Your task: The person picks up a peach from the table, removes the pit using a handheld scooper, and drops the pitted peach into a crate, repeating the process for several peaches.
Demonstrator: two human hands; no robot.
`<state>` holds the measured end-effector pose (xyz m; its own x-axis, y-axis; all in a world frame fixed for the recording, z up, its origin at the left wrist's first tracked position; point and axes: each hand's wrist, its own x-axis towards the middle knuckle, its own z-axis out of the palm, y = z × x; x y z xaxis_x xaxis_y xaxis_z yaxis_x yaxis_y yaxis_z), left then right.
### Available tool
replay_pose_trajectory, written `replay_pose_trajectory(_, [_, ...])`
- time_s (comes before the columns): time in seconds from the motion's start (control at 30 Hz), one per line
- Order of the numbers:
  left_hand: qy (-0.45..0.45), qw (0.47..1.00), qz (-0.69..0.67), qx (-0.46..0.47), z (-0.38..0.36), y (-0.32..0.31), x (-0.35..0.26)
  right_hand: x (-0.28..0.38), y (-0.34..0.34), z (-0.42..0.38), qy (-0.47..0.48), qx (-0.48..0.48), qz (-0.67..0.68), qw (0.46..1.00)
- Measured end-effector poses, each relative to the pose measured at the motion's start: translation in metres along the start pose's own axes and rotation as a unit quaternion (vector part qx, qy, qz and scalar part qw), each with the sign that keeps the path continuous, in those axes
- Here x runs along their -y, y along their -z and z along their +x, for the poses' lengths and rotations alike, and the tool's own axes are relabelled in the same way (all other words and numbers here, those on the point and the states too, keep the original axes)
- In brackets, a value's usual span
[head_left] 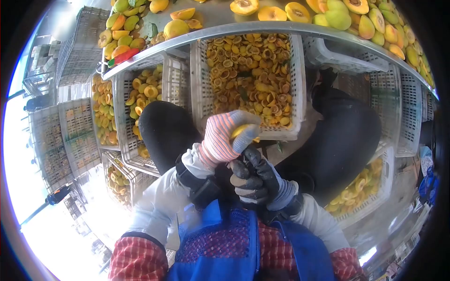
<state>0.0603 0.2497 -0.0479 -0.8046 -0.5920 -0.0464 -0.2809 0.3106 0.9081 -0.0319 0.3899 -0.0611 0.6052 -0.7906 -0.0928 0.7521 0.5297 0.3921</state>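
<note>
My left hand (229, 136), in a striped pink and grey glove, is closed around a yellow piece of peach (244, 132) held over my lap. Just below it, my right hand (253, 180) wears a dark grey glove, its fingers curled into a grip close to the left thumb. Whatever the right fingers hold is hidden. Beyond both hands, between my knees, stands a white crate (198, 84) full of small cut orange-brown fruit pieces.
A metal-edged table (225, 31) ahead carries whole and halved peaches (337, 18); a red-handled tool (123, 57) lies at its left edge. Crates of fruit (123, 100) stand left, another crate (365, 187) right. Stacked crates (84, 47) rise at far left.
</note>
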Motion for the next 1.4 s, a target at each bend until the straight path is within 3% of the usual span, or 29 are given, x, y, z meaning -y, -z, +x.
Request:
replay_pose_trajectory(0.13, [0.125,0.982,-0.137,0.020,0.002,-0.003,-0.006,0.000,0.000,0.000,-0.008,0.074,0.086,0.993])
replay_pose_trajectory(0.27, [0.170,0.966,-0.192,0.028,-0.006,-0.011,0.011,-0.002,0.005,0.002,-0.036,0.096,0.179,0.978])
replay_pose_trajectory(0.47, [0.011,0.998,-0.004,0.058,0.002,0.004,0.007,-0.001,0.009,0.010,-0.061,0.174,0.208,0.961])
replay_pose_trajectory(0.57, [0.030,0.999,-0.033,0.030,0.003,0.000,0.001,-0.002,0.002,0.011,-0.057,0.184,0.211,0.958])
replay_pose_trajectory(0.67, [0.142,0.973,-0.174,0.051,-0.005,-0.010,0.014,-0.003,0.006,0.007,-0.056,0.153,0.186,0.969])
replay_pose_trajectory(0.7, [0.231,0.928,-0.282,0.070,-0.009,-0.010,0.014,-0.003,0.009,0.004,-0.059,0.132,0.171,0.975])
replay_pose_trajectory(0.83, [0.258,0.880,-0.396,0.047,-0.016,-0.011,0.007,-0.006,0.013,0.008,-0.058,0.140,0.121,0.981])
replay_pose_trajectory(0.93, [0.255,0.895,-0.365,0.015,-0.019,-0.015,0.012,-0.008,0.012,0.009,-0.066,0.159,0.138,0.975])
replay_pose_trajectory(1.03, [0.085,0.987,-0.138,0.017,-0.006,-0.005,0.002,-0.005,-0.003,0.006,-0.076,0.133,0.173,0.973])
replay_pose_trajectory(1.13, [0.128,0.969,-0.209,0.034,-0.007,-0.009,0.007,-0.005,0.003,0.008,-0.064,0.158,0.158,0.973])
replay_pose_trajectory(1.17, [0.186,0.922,-0.339,0.020,-0.011,-0.015,0.005,-0.006,0.001,0.008,-0.067,0.158,0.161,0.972])
replay_pose_trajectory(1.23, [0.213,0.899,-0.384,0.001,-0.015,-0.020,0.008,-0.005,-0.002,0.005,-0.073,0.153,0.166,0.971])
replay_pose_trajectory(1.3, [0.260,0.850,-0.456,-0.028,-0.020,-0.025,0.007,-0.004,0.009,0.003,-0.059,0.105,0.108,0.987])
replay_pose_trajectory(1.4, [0.275,0.838,-0.467,-0.059,-0.024,-0.029,0.009,-0.004,0.018,-0.001,-0.039,0.064,0.047,0.996])
